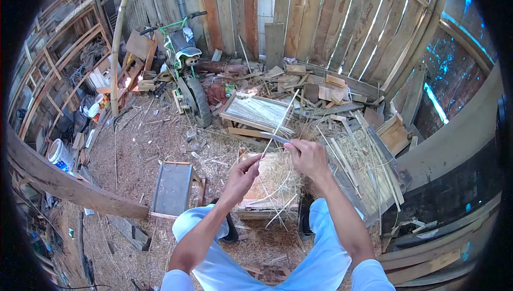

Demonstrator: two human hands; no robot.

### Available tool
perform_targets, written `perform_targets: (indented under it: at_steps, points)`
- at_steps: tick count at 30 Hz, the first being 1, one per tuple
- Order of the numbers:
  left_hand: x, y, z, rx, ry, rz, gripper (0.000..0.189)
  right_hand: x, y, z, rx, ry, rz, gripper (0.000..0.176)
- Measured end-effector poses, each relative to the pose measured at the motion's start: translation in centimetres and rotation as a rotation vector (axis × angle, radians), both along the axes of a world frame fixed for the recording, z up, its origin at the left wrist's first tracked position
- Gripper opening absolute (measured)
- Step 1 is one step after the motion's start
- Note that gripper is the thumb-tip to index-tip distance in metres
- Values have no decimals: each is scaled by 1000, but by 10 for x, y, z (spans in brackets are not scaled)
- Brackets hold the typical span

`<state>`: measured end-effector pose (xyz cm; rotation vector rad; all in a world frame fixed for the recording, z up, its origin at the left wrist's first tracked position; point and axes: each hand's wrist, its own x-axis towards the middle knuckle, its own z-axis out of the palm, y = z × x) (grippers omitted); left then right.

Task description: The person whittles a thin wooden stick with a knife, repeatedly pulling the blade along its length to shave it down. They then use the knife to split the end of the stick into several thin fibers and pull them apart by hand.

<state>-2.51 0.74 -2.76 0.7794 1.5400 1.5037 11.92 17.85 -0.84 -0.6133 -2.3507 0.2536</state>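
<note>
My left hand (243, 180) is closed in a pinch on the lower end of a thin pale wooden strip (285, 110), which slants up and away to the right. In my right hand (309, 158) is a knife, its blade (276, 137) pointing left and lying against the strip just above my left fingers. The handle is hidden in my fist. Below both hands stands a low wooden bench (262, 187), strewn with thin curled shavings (288, 181) and a few loose strips.
A board with more strips (368, 168) leans at the right, beside a wood offcut pile (320, 90). Ahead lies a wooden-framed panel (259, 110). A small dark-topped stool (172, 188) is at left. A green motorbike (184, 56) stands further back; a white bucket (60, 154) sits far left.
</note>
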Motion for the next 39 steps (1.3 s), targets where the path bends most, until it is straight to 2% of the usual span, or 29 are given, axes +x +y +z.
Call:
perform_targets:
  at_steps: [1,3,6,8,9,10,12,13,14,15,16,17,18,19,21,26,29,32,34,35,37,39]
  points:
    - [2,0,-7,3,-4,-3,36,0,7,-2,-71,-13,-48,26]
    - [2,-3,-16,-17,217,9,33,3,19,0,-140,-16,-106,27]
    - [1,-11,-13,-38,240,-43,31,10,36,3,-92,-52,-156,29]
    - [3,-19,-17,-43,254,-56,31,18,55,-3,-220,80,-316,29]
    - [2,-22,-24,-51,247,-77,31,26,58,8,-245,56,-361,30]
    - [0,-24,-22,-58,243,-91,31,30,66,-2,-245,60,-359,30]
    - [-3,-20,-16,-83,204,-85,31,33,79,-29,-424,247,-263,32]
    - [-4,-16,-13,-113,-33,-93,29,33,66,-25,-532,227,-218,34]
    - [-6,-14,-10,-141,-270,-98,27,27,52,-22,-535,219,-205,34]
    - [-11,-6,-20,-95,-316,-153,22,19,37,-20,-689,221,-157,34]
    - [-10,1,-19,-92,-320,-132,22,11,24,-17,-843,218,-103,34]
    - [-6,10,-18,-1,-433,-57,21,2,13,-16,-982,283,-14,32]
    - [-5,17,-17,92,-540,17,20,-5,2,-14,-989,273,11,32]
    - [-9,24,-19,96,-538,40,20,-8,-9,-12,-971,254,48,30]
    - [-17,33,-20,272,-568,78,18,-11,-24,-10,-929,195,103,29]
    - [-20,39,-17,363,-584,160,14,-16,-45,-10,-824,69,198,30]
    - [-15,39,-10,352,-550,170,16,-17,-43,-25,-810,44,212,28]
    - [-19,38,-9,298,-456,208,17,-14,-41,-27,-908,38,222,25]
    - [-31,38,-10,353,-282,274,18,-10,-39,-29,-962,2,174,23]
    - [-38,37,-10,401,-291,300,17,-8,-38,-31,-963,0,175,23]
    - [-52,29,2,428,-270,328,17,-4,-34,-35,-800,-38,131,23]
    - [-66,20,11,453,-247,356,18,0,-33,-31,-765,-64,99,23]
